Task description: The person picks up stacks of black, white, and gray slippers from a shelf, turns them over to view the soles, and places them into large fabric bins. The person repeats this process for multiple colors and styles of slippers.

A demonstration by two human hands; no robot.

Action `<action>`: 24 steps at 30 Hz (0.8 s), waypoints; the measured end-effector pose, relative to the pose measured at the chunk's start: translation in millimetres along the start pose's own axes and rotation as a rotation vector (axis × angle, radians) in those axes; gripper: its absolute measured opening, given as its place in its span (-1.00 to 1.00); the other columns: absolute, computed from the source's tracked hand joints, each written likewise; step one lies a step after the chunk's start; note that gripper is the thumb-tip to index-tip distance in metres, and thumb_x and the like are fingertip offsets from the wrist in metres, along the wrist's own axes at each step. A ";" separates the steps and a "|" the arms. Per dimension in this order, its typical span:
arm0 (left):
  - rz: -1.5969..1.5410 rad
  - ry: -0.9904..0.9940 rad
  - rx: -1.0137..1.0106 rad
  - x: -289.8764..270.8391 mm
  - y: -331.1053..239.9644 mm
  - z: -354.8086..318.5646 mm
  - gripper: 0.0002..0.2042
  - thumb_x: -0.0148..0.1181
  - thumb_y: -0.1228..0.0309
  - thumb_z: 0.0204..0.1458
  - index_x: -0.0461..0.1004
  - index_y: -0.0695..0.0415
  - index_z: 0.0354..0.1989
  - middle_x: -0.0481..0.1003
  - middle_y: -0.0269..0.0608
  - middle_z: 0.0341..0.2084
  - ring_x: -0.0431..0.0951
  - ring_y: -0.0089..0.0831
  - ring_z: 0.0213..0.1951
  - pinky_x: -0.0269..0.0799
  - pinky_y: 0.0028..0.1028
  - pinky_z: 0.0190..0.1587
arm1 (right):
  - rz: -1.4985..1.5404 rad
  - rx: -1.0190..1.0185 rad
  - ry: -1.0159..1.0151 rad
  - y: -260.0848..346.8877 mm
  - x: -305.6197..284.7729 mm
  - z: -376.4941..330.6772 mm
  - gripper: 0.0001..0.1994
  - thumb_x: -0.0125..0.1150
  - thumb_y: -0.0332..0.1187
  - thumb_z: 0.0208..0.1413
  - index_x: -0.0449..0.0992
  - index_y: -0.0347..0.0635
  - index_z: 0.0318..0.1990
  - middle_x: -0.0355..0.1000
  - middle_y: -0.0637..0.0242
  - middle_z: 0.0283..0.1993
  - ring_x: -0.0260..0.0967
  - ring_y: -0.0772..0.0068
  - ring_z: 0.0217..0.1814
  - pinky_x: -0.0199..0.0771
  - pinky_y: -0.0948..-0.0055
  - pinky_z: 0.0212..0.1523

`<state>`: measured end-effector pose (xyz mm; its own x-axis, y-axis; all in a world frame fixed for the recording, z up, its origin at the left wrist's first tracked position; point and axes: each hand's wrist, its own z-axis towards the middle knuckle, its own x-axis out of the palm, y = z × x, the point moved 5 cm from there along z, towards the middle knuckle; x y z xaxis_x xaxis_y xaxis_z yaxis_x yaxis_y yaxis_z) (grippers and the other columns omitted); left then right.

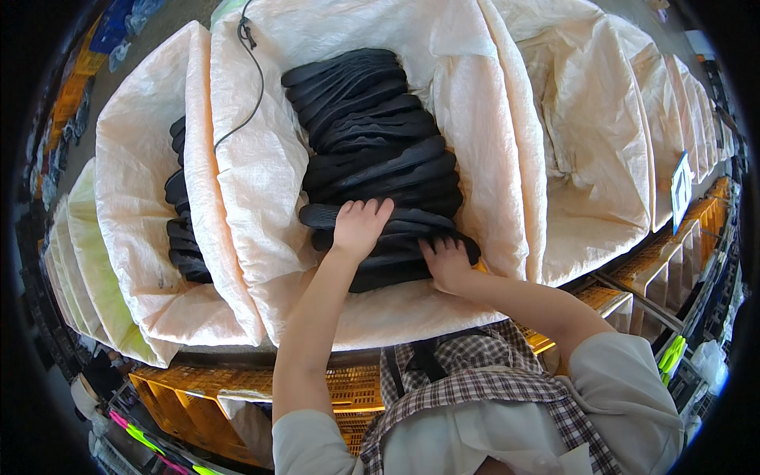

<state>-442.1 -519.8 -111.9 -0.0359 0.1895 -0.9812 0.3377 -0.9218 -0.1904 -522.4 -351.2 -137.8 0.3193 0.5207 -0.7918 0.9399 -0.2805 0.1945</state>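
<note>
A row of black shoe soles (376, 166), long flat pieces with rounded ends, stands packed on edge inside a pale woven sack (491, 158). At the near end of the row, my left hand (362, 227) is closed over the top edge of a sole, its fingertips hidden behind it. My right hand (450, 264) is lower and to the right, its fingers curled over the right end of the nearest soles. Its thumb side faces the left hand, and the fingertips are partly hidden among the black pieces.
A second sack (142, 142) on the left holds more black soles (184, 237). Other pale sacks (594, 103) line up to the right. Yellow plastic crates (190, 400) sit below them. A dark cord (260, 75) hangs over the middle sack's rim. A sign card (681, 191) stands at right.
</note>
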 end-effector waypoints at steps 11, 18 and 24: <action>0.013 0.046 -0.049 -11.4 5.2 -14.8 -0.47 0.37 0.39 -0.32 0.32 0.07 -0.09 0.44 -0.27 -0.40 0.49 -0.27 -0.30 0.34 -0.31 -0.17 | -0.215 -0.408 0.028 33.7 -2.4 12.4 -0.51 -0.06 -0.31 0.13 0.26 0.10 0.26 0.10 -0.08 0.30 0.26 -0.08 0.13 0.43 -0.03 -0.09; 0.120 -0.059 0.112 -6.1 -47.4 -23.2 -0.76 0.13 0.34 -0.16 0.39 -0.02 -0.26 0.38 -0.36 -0.51 0.42 -0.36 -0.49 0.30 -0.31 -0.41 | 0.037 -0.532 -0.002 47.3 0.3 -9.0 -0.53 0.03 -0.29 0.06 0.34 0.02 0.18 0.27 -0.11 0.15 0.39 -0.05 -0.02 0.52 0.17 -0.20; -0.051 0.431 0.113 59.3 -49.4 7.6 -0.53 0.15 0.36 -0.09 0.31 -0.05 0.09 0.49 -0.18 -0.36 0.55 -0.20 -0.36 0.29 -0.24 -0.30 | 0.017 -0.590 -0.252 54.6 17.2 20.6 -0.60 0.01 -0.28 0.07 0.40 -0.02 0.10 0.38 0.01 -0.04 0.34 0.06 0.05 0.44 0.14 -0.06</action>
<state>-468.0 -465.6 -160.9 0.3531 0.3369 -0.8728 0.2397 -0.9343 -0.2637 -468.1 -374.2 -152.7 0.3641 0.2940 -0.8837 0.8662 0.2417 0.4373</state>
